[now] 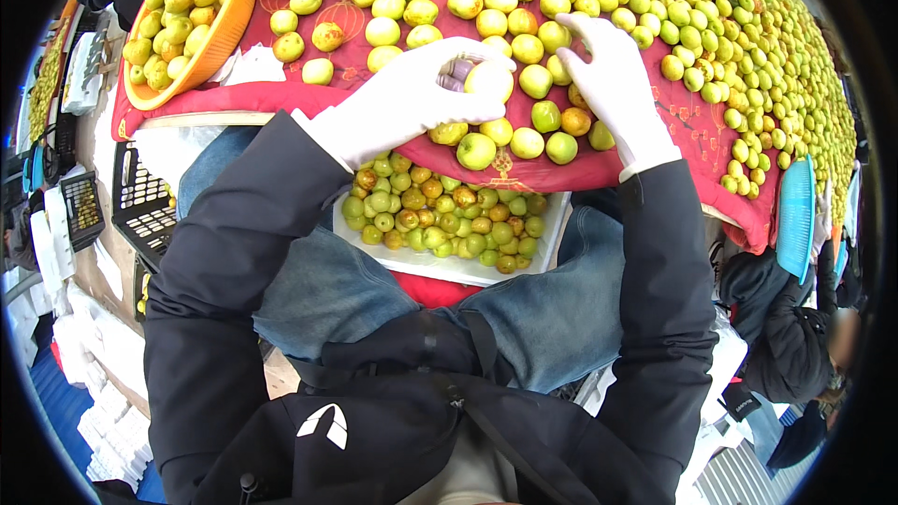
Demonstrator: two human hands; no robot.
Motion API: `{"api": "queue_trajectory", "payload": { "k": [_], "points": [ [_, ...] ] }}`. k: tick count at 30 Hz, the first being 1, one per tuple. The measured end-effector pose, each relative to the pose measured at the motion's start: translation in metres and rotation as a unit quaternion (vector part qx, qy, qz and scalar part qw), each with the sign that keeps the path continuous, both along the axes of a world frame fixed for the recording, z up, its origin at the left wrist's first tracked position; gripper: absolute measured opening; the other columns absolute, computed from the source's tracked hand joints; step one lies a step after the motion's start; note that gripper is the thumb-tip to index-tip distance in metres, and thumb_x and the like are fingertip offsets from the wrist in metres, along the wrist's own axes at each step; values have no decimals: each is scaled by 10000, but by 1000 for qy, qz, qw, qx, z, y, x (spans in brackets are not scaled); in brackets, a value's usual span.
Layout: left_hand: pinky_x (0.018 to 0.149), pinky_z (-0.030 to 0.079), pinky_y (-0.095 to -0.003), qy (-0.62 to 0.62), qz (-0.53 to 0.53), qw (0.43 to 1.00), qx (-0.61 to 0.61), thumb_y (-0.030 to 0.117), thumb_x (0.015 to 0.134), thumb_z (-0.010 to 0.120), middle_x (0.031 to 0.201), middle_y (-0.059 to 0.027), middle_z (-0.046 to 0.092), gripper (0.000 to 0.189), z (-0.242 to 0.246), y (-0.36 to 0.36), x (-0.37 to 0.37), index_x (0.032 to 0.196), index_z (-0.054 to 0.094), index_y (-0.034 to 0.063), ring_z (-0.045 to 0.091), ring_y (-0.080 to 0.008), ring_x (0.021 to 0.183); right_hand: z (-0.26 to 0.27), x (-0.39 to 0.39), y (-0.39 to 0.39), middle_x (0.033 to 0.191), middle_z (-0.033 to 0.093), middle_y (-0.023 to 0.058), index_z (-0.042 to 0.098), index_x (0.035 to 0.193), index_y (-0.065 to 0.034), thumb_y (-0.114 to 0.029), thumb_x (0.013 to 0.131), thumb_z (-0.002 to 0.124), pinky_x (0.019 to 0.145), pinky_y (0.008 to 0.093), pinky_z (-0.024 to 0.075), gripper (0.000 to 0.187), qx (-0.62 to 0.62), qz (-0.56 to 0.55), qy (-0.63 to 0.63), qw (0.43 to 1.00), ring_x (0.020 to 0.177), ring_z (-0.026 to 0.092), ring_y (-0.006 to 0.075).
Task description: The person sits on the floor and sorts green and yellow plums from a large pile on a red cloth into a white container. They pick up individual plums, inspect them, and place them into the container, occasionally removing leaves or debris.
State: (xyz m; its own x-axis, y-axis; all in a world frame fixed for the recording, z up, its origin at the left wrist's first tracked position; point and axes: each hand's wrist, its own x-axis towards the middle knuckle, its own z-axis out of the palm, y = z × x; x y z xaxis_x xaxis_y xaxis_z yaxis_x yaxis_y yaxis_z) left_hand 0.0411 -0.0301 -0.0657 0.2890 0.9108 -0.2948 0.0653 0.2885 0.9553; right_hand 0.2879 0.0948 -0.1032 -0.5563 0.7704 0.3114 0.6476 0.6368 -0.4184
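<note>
My left hand [421, 88] wears a white glove and pinches a pale yellow-green jujube [493, 81] between thumb and fingers, just above the table. A small purplish thing [459, 71] shows inside its curled fingers; its kind is unclear. My right hand [614, 73], also in a white glove, reaches over the loose jujubes [536, 81] with thumb and fingers apart. Its fingertips are beside a green jujube [554, 36], and no grip on it is visible. These fruits lie on a red patterned cloth [603, 172] at the table's near edge.
Between my knees, below the table edge, a white foam box [372, 256] holds many jujubes. An orange basket [235, 21] of jujubes stands at the left. A large heap [758, 49] spreads right. A blue basket [796, 217] and a seated person [779, 351] are at right; black crates [144, 203] at left.
</note>
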Motion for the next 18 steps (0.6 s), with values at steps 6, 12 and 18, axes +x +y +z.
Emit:
{"api": "queue_trajectory", "payload": {
  "k": [6,12,18],
  "points": [
    [1059,492,-325,0,-13,1000,7,139,869,816,1303,-64,618,642,0,-1,-6,1427,521,21,586,-157,1217,-27,-6,10,1155,669,138,662,1278,-117,-229,909,675,931,471,542,386,42,-25,-77,996,1078,656,348],
    [1063,494,-340,-47,1,999,24,144,884,794,1350,-77,627,607,-7,-2,-6,1431,548,51,583,-178,1236,-24,-7,7,1167,669,145,657,1316,-125,-216,918,666,948,483,538,408,13,-36,-65,997,1086,654,364],
    [1163,419,-360,-79,-19,996,30,117,943,709,1461,-92,568,587,-11,-1,-9,1484,498,39,529,-193,1352,14,3,-12,1099,673,98,615,1407,-87,-237,992,659,881,334,540,444,-255,-64,96,960,977,658,182]
  ]
}}
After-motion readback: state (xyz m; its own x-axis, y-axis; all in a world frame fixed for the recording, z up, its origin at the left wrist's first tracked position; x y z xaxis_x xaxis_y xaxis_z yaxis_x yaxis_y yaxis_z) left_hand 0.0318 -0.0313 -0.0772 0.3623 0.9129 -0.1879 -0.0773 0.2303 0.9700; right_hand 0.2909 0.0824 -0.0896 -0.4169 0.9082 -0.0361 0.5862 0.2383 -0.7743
